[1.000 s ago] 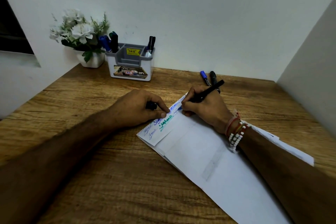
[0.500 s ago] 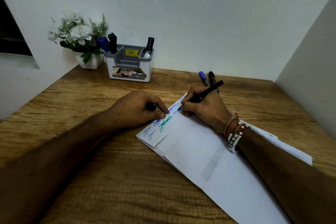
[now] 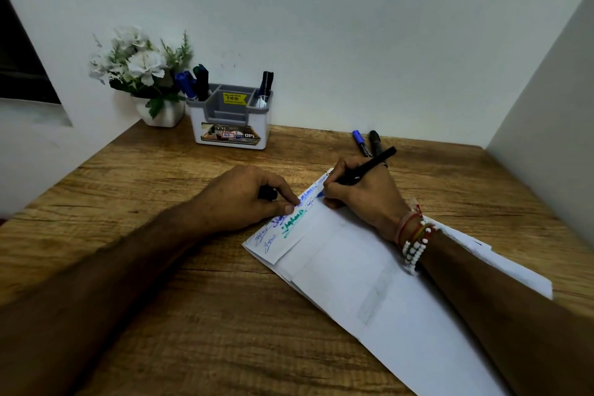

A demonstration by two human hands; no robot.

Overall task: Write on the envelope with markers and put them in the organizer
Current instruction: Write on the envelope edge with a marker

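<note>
While my right hand (image 3: 360, 193) pinches the marker (image 3: 363, 172) tip-down on the envelope (image 3: 340, 254), my left hand (image 3: 247, 199) presses its flap flat on the counter (image 3: 193, 283) (fingers curled round a dark cap, probably), stopping slippage; the organizer (image 3: 229, 117) waits behind.

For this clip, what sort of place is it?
Probably a small desk nook at home or in an office: a wood-grain tabletop boxed in by plain white walls, a grey-and-white pen organizer with its price sticker on, and a white potted flower arrangement.
</note>
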